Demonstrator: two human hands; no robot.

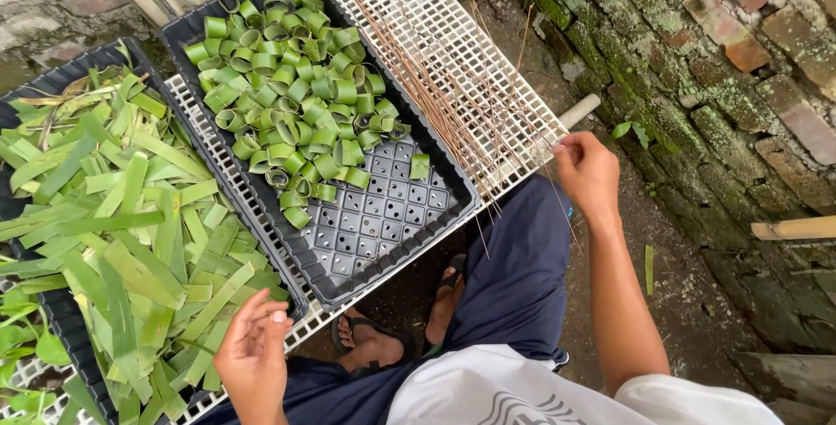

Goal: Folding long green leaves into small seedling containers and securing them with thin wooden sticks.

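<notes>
Fingers of the left hand (pixel 253 357) curl loosely, holding nothing, over cut leaf strips (pixel 122 233) in the near black tray (pixel 61 320). Farther off, the right hand (pixel 587 172) pinches thin brown sticks (pixel 453 85) lying across the white grid rack (pixel 514 129). Beside them, a second tray (pixel 374 233) holds rolled leaf rings (pixel 287 94).

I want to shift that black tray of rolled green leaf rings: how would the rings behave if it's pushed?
The leaf rings look thin and light, so they would probably slide or roll. They lie loosely heaped at one end of the black tray, so the heap would likely spread into the bare end.
</notes>
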